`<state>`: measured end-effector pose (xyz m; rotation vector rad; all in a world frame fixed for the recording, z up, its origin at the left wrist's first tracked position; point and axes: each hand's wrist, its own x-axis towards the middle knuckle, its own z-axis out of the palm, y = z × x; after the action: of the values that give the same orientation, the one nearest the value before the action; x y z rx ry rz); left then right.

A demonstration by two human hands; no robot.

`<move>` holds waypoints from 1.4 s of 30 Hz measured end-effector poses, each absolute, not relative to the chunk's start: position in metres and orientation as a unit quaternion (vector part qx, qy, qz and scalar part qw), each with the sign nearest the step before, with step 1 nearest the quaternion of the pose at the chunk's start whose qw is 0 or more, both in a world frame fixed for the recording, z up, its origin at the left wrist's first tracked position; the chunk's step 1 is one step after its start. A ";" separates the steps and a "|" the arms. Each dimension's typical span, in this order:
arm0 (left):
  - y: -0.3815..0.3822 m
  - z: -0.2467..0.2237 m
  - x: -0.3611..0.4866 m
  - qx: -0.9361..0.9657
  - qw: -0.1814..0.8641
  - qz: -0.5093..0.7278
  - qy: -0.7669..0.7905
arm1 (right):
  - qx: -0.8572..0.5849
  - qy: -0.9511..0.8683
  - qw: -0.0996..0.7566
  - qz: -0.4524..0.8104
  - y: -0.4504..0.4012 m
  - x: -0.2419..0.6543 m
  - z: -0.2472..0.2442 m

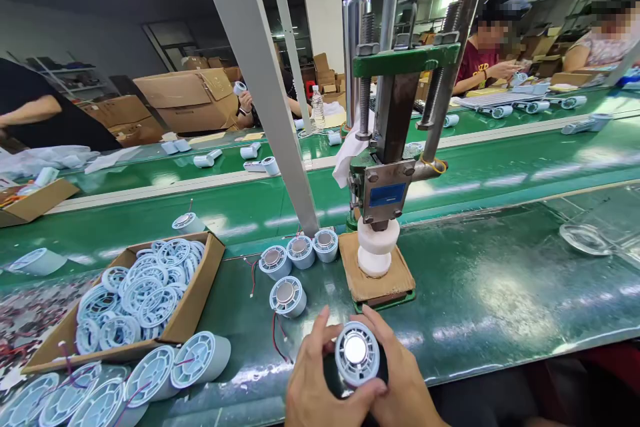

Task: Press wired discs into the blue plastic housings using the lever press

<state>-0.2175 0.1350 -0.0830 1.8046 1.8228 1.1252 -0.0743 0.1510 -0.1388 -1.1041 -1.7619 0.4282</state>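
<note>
Both hands hold one pale blue round speaker housing with a shiny metal centre, close to my body at the bench's near edge. My left hand grips its left side and my right hand wraps its right side. Just beyond stands a manual press with a green crossbar, its white round head resting over a cardboard pad. Several similar housings with wires stand left of the pad, one nearer my hands.
An open cardboard box of pale blue grille rings sits at the left, with more housings lying in front of it. A grey slanted post rises behind. A green conveyor belt carries parts; people sit working across it. A clear dish lies at right.
</note>
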 end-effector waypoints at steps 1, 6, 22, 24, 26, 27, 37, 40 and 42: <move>0.136 -0.082 -0.213 0.636 0.164 0.391 0.645 | -0.454 -0.715 0.498 0.187 0.152 -0.079 -0.140; 0.141 -0.078 -0.206 0.628 0.178 0.379 0.655 | -0.457 -0.709 0.484 0.233 0.152 -0.082 -0.144; 0.135 -0.092 -0.203 0.613 0.163 0.402 0.660 | -0.464 -0.700 0.475 0.264 0.149 -0.080 -0.146; 0.135 -0.089 -0.199 0.599 0.168 0.400 0.673 | -0.467 -0.699 0.474 0.261 0.149 -0.079 -0.144; 0.135 -0.086 -0.196 0.587 0.178 0.397 0.683 | -0.465 -0.702 0.472 0.262 0.148 -0.079 -0.141; 0.135 -0.085 -0.194 0.583 0.183 0.396 0.686 | -0.463 -0.703 0.470 0.263 0.148 -0.078 -0.140; 0.130 -0.097 -0.193 0.595 0.182 0.408 0.668 | -0.463 -0.737 0.442 0.216 0.146 -0.077 -0.149; 0.129 -0.111 -0.194 0.635 0.179 0.394 0.640 | -0.447 -0.765 0.415 0.207 0.149 -0.074 -0.153; 0.128 -0.119 -0.195 0.670 0.181 0.377 0.613 | -0.428 -0.786 0.398 0.203 0.152 -0.067 -0.149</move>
<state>-0.1948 0.1282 -0.1190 1.8911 1.7321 1.0656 -0.0672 0.1515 -0.1486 -1.0841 -1.9899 0.5139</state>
